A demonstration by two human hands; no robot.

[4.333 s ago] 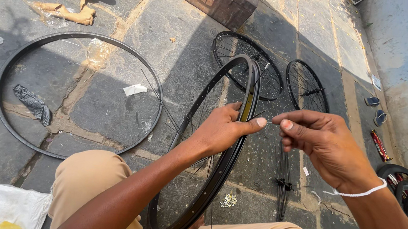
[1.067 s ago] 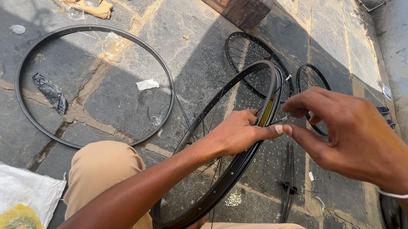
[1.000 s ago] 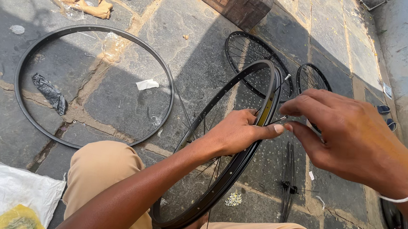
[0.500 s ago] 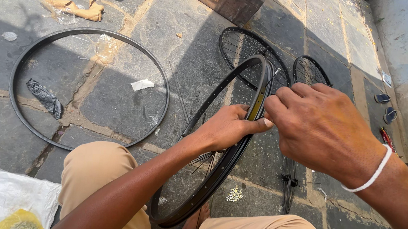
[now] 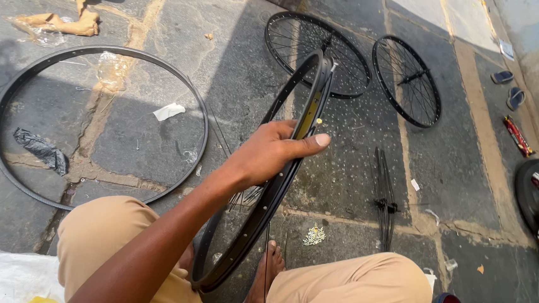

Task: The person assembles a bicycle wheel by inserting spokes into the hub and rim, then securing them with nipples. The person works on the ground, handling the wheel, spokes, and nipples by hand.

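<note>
Floor [image 5: 165, 11]: grey stone slabs with pale joints, part sun and part shadow; it carries everything below.
Loose rim [image 5: 7, 98]: bare black hoop lying flat on the floor, to the left of the upright rim and apart from it.
Upright rim [image 5: 244, 244]: black bicycle rim standing on edge, tilted, its lower arc between the person's knees beside a bare foot [image 5: 263, 284], its upper arc reaching away from the person.
Spoked wheels: one [image 5: 290, 39] flat on the floor just beyond the top of the upright rim; a second [image 5: 407, 79] further right of it.
Left arm: runs from the lower left, forearm raised and extended toward the upright rim.
Left hand [image 5: 269, 154]: closed around the upright rim at mid-height, fingers wrapped over the outer edge, thumb straight and pointing right across the rim.
Right hand: out of frame.
Spoke bundle [image 5: 383, 197]: thin dark spokes lying on the floor right of the upright rim.
Nipple pile [image 5: 314, 235]: small pale pieces on the floor, right of the upright rim's lower arc.
</note>
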